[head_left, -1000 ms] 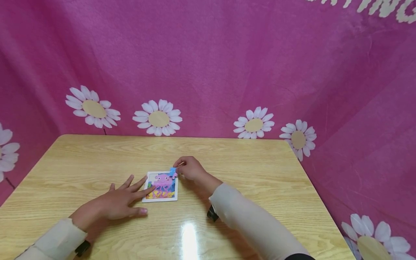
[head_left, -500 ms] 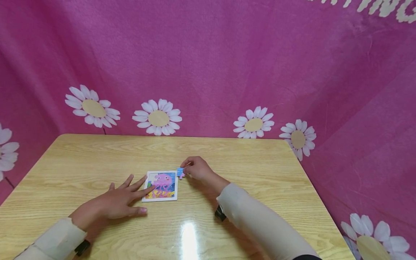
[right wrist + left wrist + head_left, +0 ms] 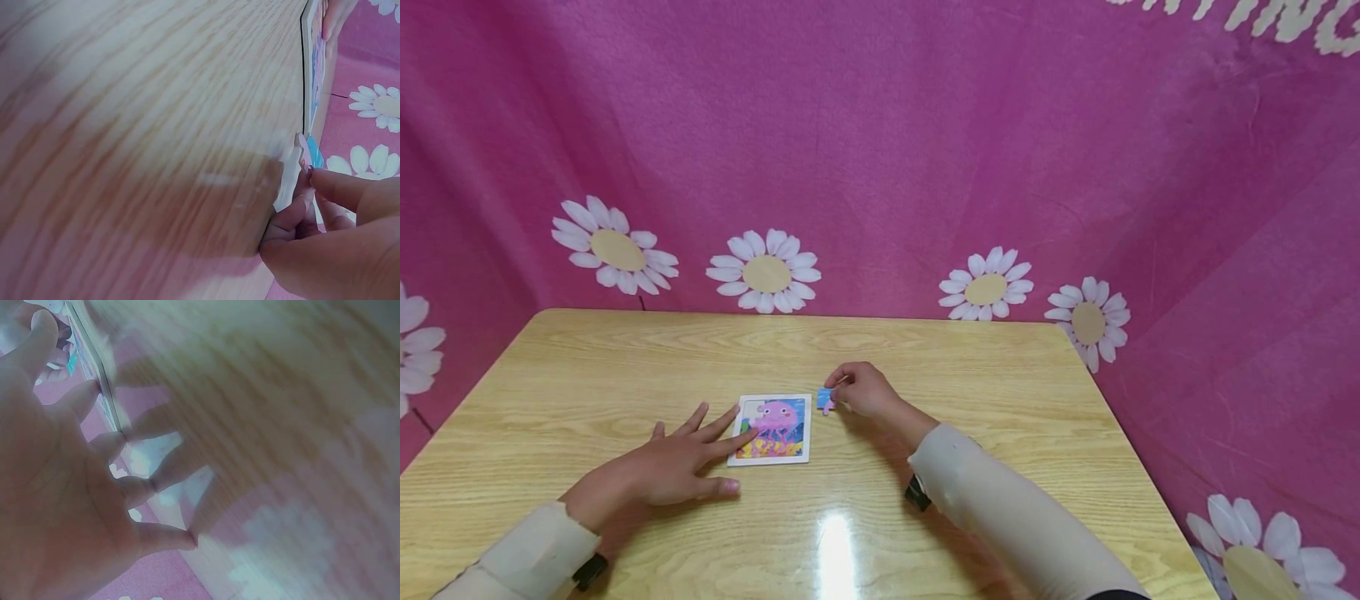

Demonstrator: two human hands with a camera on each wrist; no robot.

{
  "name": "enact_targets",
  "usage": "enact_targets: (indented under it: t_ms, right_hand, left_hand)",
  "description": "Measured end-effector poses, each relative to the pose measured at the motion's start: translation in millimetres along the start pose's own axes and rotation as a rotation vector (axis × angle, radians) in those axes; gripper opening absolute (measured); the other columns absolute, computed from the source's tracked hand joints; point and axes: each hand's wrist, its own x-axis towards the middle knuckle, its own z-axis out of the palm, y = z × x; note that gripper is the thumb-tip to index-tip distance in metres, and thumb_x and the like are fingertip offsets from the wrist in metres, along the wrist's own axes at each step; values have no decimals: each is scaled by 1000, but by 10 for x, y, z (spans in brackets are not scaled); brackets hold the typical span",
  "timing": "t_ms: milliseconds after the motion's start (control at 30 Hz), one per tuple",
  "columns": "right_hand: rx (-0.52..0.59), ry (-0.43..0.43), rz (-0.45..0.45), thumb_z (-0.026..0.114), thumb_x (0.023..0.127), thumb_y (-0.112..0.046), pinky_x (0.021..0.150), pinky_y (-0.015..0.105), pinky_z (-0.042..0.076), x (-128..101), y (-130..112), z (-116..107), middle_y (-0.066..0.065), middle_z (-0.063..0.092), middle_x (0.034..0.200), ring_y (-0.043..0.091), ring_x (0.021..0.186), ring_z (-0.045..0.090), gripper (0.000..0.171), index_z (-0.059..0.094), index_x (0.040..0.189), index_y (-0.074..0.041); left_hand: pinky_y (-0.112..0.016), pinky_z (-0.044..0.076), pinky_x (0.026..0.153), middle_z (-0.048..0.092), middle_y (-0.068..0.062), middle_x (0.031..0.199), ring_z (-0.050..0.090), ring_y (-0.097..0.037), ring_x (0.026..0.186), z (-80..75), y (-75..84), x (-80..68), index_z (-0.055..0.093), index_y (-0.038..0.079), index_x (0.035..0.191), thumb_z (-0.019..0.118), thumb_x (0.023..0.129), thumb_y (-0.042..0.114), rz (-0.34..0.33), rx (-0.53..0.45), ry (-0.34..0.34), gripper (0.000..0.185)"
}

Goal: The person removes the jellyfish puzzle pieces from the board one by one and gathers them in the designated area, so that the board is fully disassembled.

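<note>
A small square jigsaw puzzle [image 3: 769,462] with a white frame lies flat on the table, its picture a pink sea creature over yellow and blue. Pale backing shows at the picture's upper left. My left hand [image 3: 670,468] has its fingers spread, with the fingertips over the puzzle's left side; the left wrist view shows the palm [image 3: 56,481] low beside the board. Just right of the frame, my right hand [image 3: 863,390] pinches a blue and pink puzzle piece [image 3: 824,398] between thumb and fingers. In the right wrist view the piece [image 3: 314,151] stands tilted, partly hidden by the fingertips.
The light wooden table [image 3: 647,358] has a glossy top with a bright reflection near its front. A pink curtain [image 3: 880,167] printed with white daisies hangs behind and along the sides. Dark wrist devices [image 3: 917,493] sit under both sleeves.
My right hand has drawn the puzzle piece off the board's upper right corner and out to the right. The left hand and the board have stayed in place.
</note>
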Motion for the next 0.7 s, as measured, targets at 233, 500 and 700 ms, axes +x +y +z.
enact_targets:
  t_ms: [233, 500, 700]
  right_hand:
    - [1, -4, 7, 66, 95, 5, 59, 21, 43, 4, 8, -4, 5, 62, 83, 13, 71, 50, 10, 72, 102, -1]
    - [-79, 18, -39, 65, 95, 4, 65, 22, 43, -8, 28, 13, 5, 67, 88, 14, 78, 53, 12, 74, 100, -2]
    - [-128, 50, -48, 67, 96, 1, 71, 25, 44, -3, 55, 50, 3, 66, 90, 16, 83, 53, 12, 76, 99, -6]
  left_hand:
    - [-91, 5, 100, 17, -9, 173, 6, -56, 153, -4, 0, 9, 37, 40, 160, 58, 90, 74, -5, -10, -11, 81]
    - [-91, 4, 100, 18, -9, 173, 6, -55, 154, -19, 18, -2, 37, 40, 160, 60, 90, 73, -11, -19, -13, 80]
    - [-91, 3, 100, 17, -9, 173, 5, -55, 154, -18, 17, -1, 37, 40, 159, 61, 90, 71, -20, -30, -21, 79]
